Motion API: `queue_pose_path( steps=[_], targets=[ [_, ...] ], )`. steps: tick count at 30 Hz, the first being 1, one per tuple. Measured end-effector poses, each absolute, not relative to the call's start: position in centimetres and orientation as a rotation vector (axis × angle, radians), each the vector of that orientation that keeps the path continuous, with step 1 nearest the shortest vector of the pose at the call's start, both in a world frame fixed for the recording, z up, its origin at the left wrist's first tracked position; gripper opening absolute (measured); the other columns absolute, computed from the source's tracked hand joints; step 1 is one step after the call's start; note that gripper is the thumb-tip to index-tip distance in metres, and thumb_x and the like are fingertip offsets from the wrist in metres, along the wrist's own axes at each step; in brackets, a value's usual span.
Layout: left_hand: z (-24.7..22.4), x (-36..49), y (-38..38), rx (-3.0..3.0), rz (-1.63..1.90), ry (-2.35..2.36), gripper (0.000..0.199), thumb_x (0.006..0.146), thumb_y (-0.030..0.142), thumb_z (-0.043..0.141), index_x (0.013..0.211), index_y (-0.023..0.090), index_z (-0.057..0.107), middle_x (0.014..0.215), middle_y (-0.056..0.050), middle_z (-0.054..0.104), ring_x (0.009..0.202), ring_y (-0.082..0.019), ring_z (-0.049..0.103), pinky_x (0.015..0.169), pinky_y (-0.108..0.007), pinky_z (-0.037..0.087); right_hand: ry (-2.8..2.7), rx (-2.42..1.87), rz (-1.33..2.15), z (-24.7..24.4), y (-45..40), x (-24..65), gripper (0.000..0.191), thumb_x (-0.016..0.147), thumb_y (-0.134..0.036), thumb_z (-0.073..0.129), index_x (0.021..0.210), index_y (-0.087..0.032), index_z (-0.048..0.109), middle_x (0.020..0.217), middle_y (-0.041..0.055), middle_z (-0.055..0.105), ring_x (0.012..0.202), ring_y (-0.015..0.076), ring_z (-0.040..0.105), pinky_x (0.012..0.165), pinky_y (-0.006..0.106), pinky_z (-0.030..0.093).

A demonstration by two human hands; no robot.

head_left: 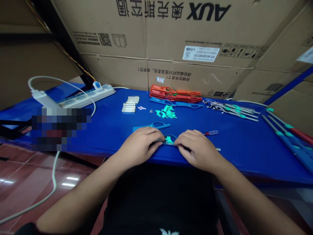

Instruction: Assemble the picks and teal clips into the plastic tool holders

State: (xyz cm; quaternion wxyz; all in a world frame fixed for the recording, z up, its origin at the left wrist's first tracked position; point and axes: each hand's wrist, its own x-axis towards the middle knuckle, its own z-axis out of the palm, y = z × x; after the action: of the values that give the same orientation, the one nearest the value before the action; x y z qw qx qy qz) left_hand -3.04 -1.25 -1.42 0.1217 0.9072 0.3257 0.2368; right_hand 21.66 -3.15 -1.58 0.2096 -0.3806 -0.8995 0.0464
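Near the table's front edge, my left hand [144, 143] and my right hand [197, 150] are closed on either end of a blue plastic handle shell [174, 138]. A green plastic piece [169, 140] sits inside the shell between my fingertips. My thumbs and fingers hide much of the shell. A metal tip [218, 149] shows past my right hand. Just beyond my left hand lies another blue shell half [161, 125] with an oval opening. Close behind my right hand is a screwdriver [211, 133] with a clear and red handle.
Green plastic pieces [167, 112] lie mid-table, with stacked red and orange shells [174, 94] behind. Silver cylinders [130, 105] stand left of them. Wired metal rods [241, 112] lie right; blue assembled handles [290, 140] line the right edge. A power strip [85, 98] is at left.
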Motion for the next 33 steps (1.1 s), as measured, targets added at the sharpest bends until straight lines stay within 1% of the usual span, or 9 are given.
queue_pose_path(
  steps=[7,15,18,21,23,26,33],
  targets=[
    [-1.8,-3.5,-1.0,2.625,0.698,0.911,0.024,0.099,0.020,0.049,0.106,0.024,0.071,0.110,-0.005,0.068,0.103,-0.019,0.064,0.090,-0.039,0.052,-2.463,-1.000,0.105,-2.3,-3.3,21.8,0.021,0.095,-0.015,0.048,0.099,-0.020,0.068,0.096,0.0059,0.070,0.088,0.0203,0.059,0.080,0.036,0.045],
    [-1.8,-3.4,-0.9,2.618,0.717,0.909,0.027,0.098,0.020,0.049,0.108,0.025,0.074,0.111,-0.006,0.067,0.103,-0.020,0.065,0.090,-0.040,0.053,-2.495,-1.003,-0.011,-2.3,-3.5,21.6,0.023,0.095,-0.018,0.052,0.101,-0.020,0.073,0.092,0.0062,0.070,0.084,0.0202,0.059,0.075,0.037,0.045],
    [-1.8,-3.4,-1.0,2.618,0.718,0.906,0.027,0.098,0.020,0.050,0.109,0.026,0.074,0.110,-0.006,0.068,0.103,-0.021,0.065,0.091,-0.041,0.052,-2.486,-1.059,0.074,-2.0,-4.0,21.4,0.023,0.094,-0.018,0.053,0.105,-0.019,0.073,0.096,0.0074,0.069,0.088,0.0209,0.058,0.078,0.038,0.047],
    [-1.8,-3.4,-1.0,2.622,0.711,0.915,0.026,0.098,0.021,0.051,0.109,0.025,0.074,0.110,-0.006,0.067,0.103,-0.021,0.065,0.092,-0.041,0.052,-2.437,-1.114,0.202,-1.8,-4.5,21.4,0.023,0.094,-0.021,0.056,0.111,-0.021,0.071,0.101,0.0077,0.068,0.094,0.0219,0.058,0.083,0.040,0.048],
    [-1.8,-3.4,-1.0,2.625,0.703,0.915,0.026,0.099,0.021,0.050,0.109,0.025,0.073,0.110,-0.006,0.067,0.103,-0.020,0.064,0.092,-0.041,0.051,-2.409,-1.131,0.199,-1.8,-4.8,21.4,0.021,0.094,-0.022,0.056,0.109,-0.022,0.071,0.101,0.0074,0.069,0.095,0.0225,0.058,0.083,0.041,0.047],
    [-1.8,-3.4,-1.0,2.626,0.695,0.915,0.026,0.099,0.021,0.050,0.110,0.025,0.073,0.111,-0.006,0.067,0.103,-0.020,0.063,0.092,-0.041,0.051,-2.378,-1.145,0.133,-2.0,-5.1,21.4,0.018,0.094,-0.020,0.055,0.102,-0.021,0.071,0.098,0.0072,0.070,0.092,0.0225,0.058,0.082,0.042,0.046],
    [-1.8,-3.4,-1.0,2.631,0.718,0.906,0.024,0.098,0.020,0.052,0.108,0.026,0.073,0.110,-0.005,0.067,0.103,-0.020,0.064,0.091,-0.040,0.051,-2.356,-1.177,0.082,-2.1,-5.3,21.1,0.014,0.092,-0.018,0.056,0.098,-0.019,0.069,0.096,0.0065,0.071,0.091,0.0229,0.059,0.082,0.041,0.046]
  ],
)
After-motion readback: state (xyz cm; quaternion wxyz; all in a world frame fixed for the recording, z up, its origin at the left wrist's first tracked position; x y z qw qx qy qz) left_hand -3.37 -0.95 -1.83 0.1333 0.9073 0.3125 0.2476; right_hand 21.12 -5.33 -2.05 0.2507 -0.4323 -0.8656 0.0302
